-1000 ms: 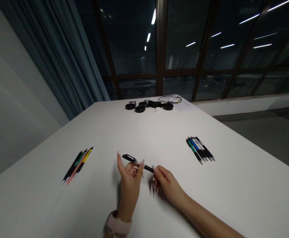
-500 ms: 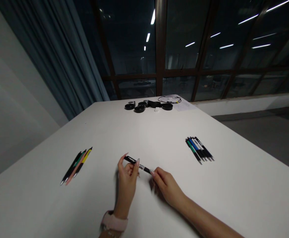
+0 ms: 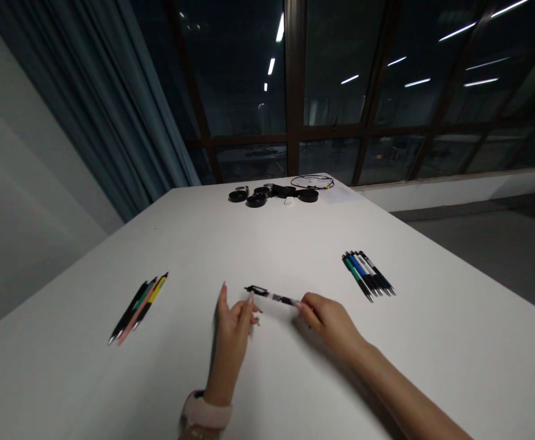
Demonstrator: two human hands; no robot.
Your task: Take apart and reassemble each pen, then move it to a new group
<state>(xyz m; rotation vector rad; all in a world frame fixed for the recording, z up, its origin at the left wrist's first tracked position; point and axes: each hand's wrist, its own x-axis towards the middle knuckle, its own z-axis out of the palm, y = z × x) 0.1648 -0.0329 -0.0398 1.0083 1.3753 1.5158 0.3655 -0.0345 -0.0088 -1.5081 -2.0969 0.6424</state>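
My right hand (image 3: 329, 318) pinches a black pen (image 3: 271, 296) with a pale band by its tip end. The pen's clip end points left, just beyond the fingers of my left hand (image 3: 235, 321). That left hand has its thumb and index finger spread apart and no longer grips the pen. Several pens (image 3: 368, 274) in green, blue, white and black lie side by side on the right. On the left is a second group of pens (image 3: 137, 310), coloured black, green, pink and yellow.
Black rolls of strap or tape (image 3: 257, 200) sit at the far end of the white table (image 3: 230, 244). Beside them are a coiled black cable (image 3: 313, 181), a small white piece (image 3: 289, 201) and a paper sheet (image 3: 340, 195). A blue curtain (image 3: 125, 91) hangs at the back left.
My left hand has let go of the pen and its fingers have spread. My right hand has moved to the right, drawing the pen away from the left fingers.
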